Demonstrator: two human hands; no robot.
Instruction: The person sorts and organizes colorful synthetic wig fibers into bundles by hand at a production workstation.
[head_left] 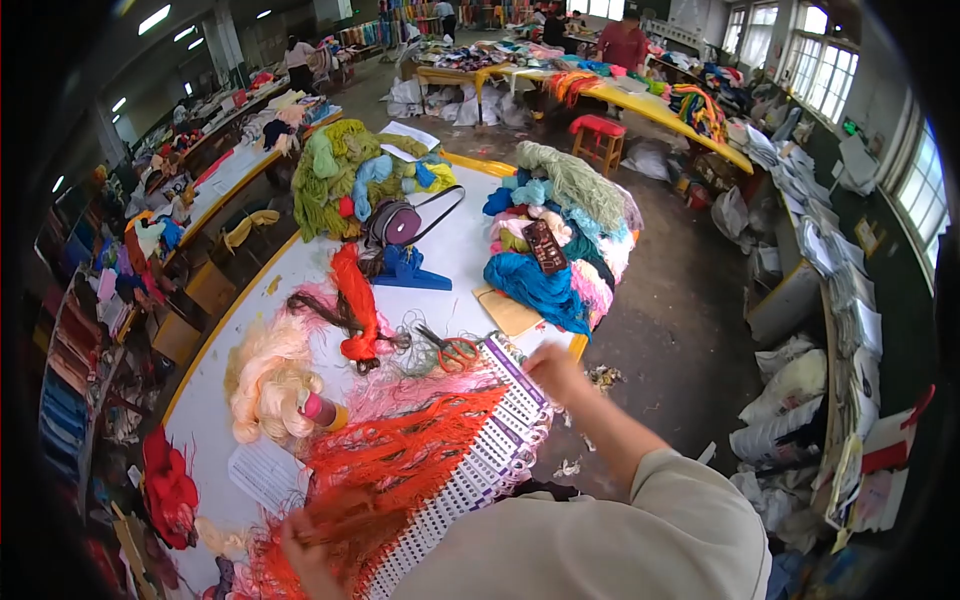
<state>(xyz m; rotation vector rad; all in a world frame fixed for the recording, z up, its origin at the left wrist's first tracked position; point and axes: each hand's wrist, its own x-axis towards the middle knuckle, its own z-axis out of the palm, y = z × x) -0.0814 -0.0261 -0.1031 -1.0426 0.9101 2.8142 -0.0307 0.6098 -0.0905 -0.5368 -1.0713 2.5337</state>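
A long white punched card strip [463,487] with purple printed bands runs along the near table edge, in front of my body. Orange-red threads [420,440] hang from its holes and spread left over the table; pink threads [465,382] lie at its far end. My right hand [552,372] is closed beside the strip's far end; what its fingers hold, if anything, is hidden. Low in the view, my left hand [305,550] is over the orange-red threads, smeared by motion. Scissors with orange handles [458,353] lie by the strip's far end.
A red skein [355,300], peach skeins [270,375], a pink-topped spool [322,410] and a printed sheet [266,474] lie left. Farther back are a blue stand [412,272], a dark bag [392,222] and yarn heaps [575,205]. People stand at distant tables.
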